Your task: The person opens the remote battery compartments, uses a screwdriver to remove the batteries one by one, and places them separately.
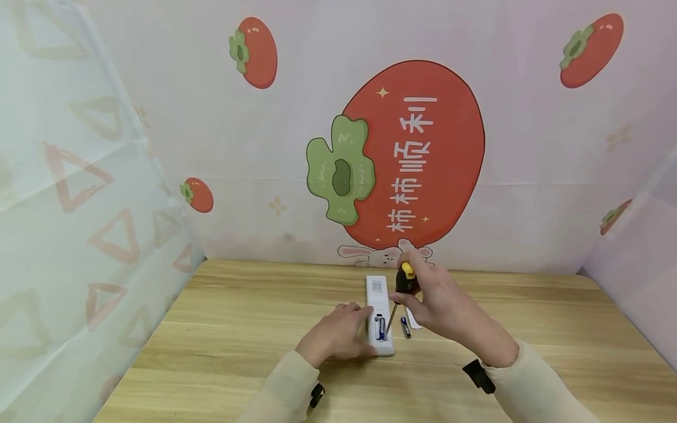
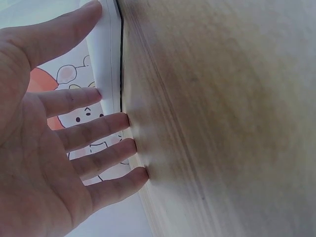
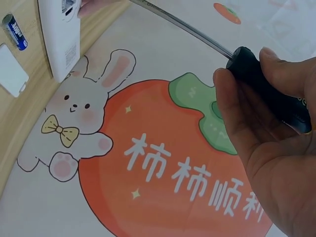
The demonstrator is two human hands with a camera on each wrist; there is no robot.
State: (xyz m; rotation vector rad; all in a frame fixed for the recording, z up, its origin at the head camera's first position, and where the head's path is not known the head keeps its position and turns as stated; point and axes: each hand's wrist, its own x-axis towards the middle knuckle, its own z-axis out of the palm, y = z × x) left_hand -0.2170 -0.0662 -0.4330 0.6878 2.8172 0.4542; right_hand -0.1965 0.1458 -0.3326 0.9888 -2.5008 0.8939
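Note:
A white remote control (image 1: 376, 301) lies on its face, its battery compartment exposed with a blue-and-silver battery (image 1: 382, 329) in it. My left hand (image 1: 344, 332) rests at its left side; in the left wrist view the thumb and index fingertips touch the remote's side edge (image 2: 104, 59), the other fingers extended to the tabletop. My right hand (image 1: 444, 294) grips the dark handle of a yellow-and-black screwdriver (image 1: 406, 283). Its metal shaft (image 3: 187, 30) slants down, the tip over the compartment beside the battery. The tip is cut off in the right wrist view.
A loose blue battery (image 1: 405, 328) lies just right of the remote. Beside it is the white battery cover (image 3: 12, 69), partly hidden by my right hand in the head view. The wooden table (image 1: 254, 305) meets a printed backdrop (image 1: 285, 223) behind.

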